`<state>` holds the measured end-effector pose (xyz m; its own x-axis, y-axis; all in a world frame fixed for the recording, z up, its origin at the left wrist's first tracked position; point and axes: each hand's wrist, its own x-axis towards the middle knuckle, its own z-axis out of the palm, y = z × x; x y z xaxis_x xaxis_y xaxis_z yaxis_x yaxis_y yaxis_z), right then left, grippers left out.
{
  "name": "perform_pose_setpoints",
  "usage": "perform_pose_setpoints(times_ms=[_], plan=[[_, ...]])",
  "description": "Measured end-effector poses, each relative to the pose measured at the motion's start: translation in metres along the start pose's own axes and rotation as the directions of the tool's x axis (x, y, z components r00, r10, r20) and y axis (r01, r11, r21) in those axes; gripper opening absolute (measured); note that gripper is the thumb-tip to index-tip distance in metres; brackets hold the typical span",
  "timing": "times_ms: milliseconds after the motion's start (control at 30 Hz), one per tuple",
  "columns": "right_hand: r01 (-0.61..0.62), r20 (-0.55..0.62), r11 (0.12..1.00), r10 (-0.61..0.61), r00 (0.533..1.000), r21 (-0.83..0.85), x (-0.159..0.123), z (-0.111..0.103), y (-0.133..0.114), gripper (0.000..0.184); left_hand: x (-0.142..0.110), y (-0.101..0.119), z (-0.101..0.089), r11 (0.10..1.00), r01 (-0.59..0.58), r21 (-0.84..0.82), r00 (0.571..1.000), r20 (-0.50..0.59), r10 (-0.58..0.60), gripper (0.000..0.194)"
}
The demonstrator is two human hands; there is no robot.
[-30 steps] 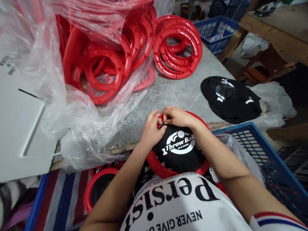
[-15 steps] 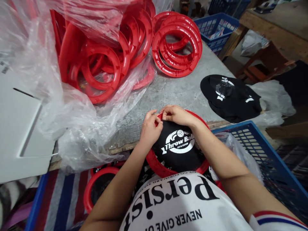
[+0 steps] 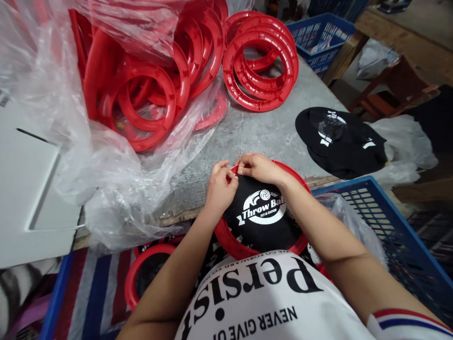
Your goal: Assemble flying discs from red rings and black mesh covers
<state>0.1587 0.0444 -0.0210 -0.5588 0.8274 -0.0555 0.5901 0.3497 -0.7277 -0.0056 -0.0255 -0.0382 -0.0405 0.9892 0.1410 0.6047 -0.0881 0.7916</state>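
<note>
A red plastic ring (image 3: 231,243) rests against my shirt and the table edge. Across its opening lies black fabric (image 3: 255,189) printed with a white "Throw Ball" logo. At the ring's far rim, my left hand (image 3: 221,189) is closed, thumb and fingers pinching the fabric's edge. Right beside it my right hand (image 3: 260,168) pinches the same edge, its fingertips bent down over the rim. The exact bit of fabric between the fingertips is mostly hidden by the fingers.
Stacked red rings (image 3: 260,97) stand at the back of the grey table (image 3: 247,134). More lie in a clear plastic bag (image 3: 116,189) at left. Black fabric pieces (image 3: 341,146) lie at right, beside a blue crate (image 3: 375,212). A finished-looking red-rimmed disc (image 3: 132,283) sits below left.
Both hands stay at the far rim, with small finger movements. My left thumb has drawn back from over the fabric towards the fingers. The view has shifted slightly.
</note>
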Motion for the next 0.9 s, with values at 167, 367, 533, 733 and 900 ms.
perform_pose_setpoints(times_ms=[167,367,533,733,900], plan=[[-0.001,-0.014,1.000,0.001,1.000,-0.004,-0.0009,0.0005,-0.0008,0.010,0.0002,0.0007,-0.0002,1.000,0.006,0.002,1.000,-0.011,-0.006,0.014],[-0.009,-0.018,0.999,0.008,1.000,-0.044,-0.0007,0.0028,-0.0021,0.010,0.0005,-0.0001,0.0008,1.000,-0.003,0.010,1.000,-0.015,0.003,0.015],[-0.004,-0.024,0.990,0.000,1.000,-0.140,-0.0002,0.0049,-0.0039,0.011,0.0010,0.0015,0.0013,0.999,0.005,0.046,1.000,-0.010,-0.004,0.018],[0.004,-0.024,0.989,-0.008,1.000,-0.149,-0.0011,0.0046,-0.0050,0.011,0.0024,-0.0002,0.0015,0.999,0.011,0.035,1.000,0.006,-0.011,0.020],[-0.030,-0.033,0.987,0.025,0.999,-0.159,-0.0024,0.0047,-0.0072,0.010,0.0062,-0.0019,0.0022,1.000,-0.001,0.020,1.000,0.005,0.001,0.019]])
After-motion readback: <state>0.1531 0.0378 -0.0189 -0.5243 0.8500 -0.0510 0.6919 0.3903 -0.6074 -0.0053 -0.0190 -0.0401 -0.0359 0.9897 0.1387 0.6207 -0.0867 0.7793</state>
